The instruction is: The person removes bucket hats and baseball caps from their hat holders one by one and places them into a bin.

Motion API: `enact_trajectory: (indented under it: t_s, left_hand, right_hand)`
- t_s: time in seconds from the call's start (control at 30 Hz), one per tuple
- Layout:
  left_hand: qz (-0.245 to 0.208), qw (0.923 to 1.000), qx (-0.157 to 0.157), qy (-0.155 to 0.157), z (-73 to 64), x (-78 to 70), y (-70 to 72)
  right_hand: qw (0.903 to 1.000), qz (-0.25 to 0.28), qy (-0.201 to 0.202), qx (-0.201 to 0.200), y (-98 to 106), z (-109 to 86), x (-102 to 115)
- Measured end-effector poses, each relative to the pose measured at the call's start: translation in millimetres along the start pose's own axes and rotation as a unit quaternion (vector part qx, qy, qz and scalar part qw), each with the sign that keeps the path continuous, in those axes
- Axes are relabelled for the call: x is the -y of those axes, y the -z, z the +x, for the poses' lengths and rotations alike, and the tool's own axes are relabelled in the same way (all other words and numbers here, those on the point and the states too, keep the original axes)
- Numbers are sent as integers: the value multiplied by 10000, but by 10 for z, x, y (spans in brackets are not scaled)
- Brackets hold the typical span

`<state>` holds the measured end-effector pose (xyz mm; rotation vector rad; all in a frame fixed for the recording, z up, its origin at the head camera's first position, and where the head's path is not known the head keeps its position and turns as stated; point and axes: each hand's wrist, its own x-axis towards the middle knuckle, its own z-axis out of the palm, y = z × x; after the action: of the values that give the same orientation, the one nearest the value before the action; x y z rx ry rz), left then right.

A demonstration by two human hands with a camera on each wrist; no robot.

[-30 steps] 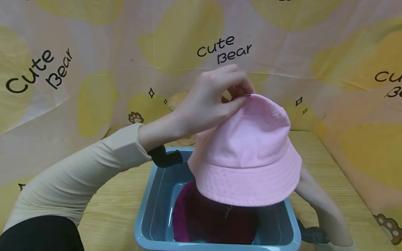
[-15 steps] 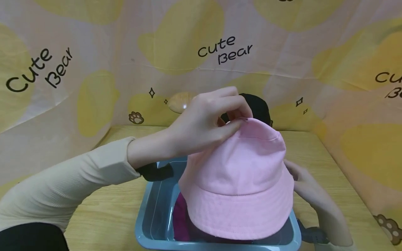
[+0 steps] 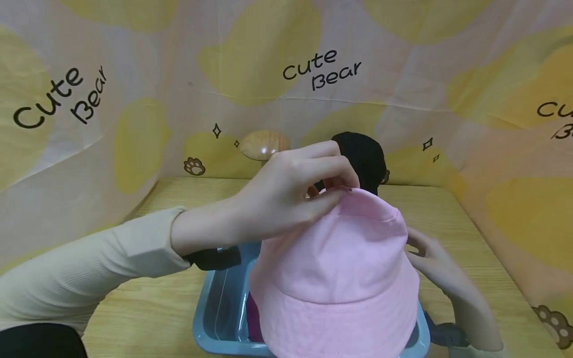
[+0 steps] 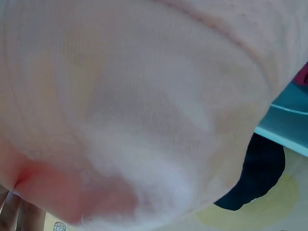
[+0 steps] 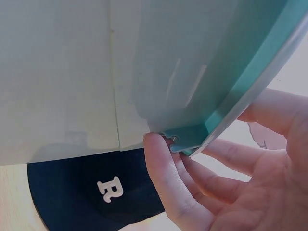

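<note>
- Left grip [image 3: 297, 189] pinches the pink hat [image 3: 340, 268] by its crown, likely so the brim hangs down.
- Right grip [image 3: 429, 256] clasps the blue basin [image 3: 233, 347] by its rim, probably steadying it.

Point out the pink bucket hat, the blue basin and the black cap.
Pink bucket hat [image 3: 334, 271]: head view, front of its crown.
Blue basin [image 3: 226, 301]: head view, inside of its left wall.
Black cap [image 3: 361, 161]: head view, its rounded crown.
</note>
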<state>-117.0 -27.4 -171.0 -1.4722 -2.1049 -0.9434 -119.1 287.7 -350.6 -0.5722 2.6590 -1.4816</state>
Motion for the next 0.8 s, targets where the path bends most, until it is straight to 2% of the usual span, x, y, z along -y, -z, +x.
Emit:
enact_trajectory:
  t_s: [0.2,0.33,0.43,0.6,0.8]
  left_hand:
    - [36,9998,97,191,-18,49,-58]
    - [72,9992,175,349,-31,69,-85]
    - [91,9992,217,336,-57,60,-103]
    - [335,9986,300,265,-91,51,-141]
    - [766,9943,473,570,-140,142,-199]
  right_hand:
    - [9997,-192,158,-47,12,37,39]
    - [9995,-73,312,10,31,56,39]
    - [9992,-48,390,73,38,66,49]
    - [9992,-259,289,95,41,70,72]
    - [9990,-423,94,111,30,66,95]
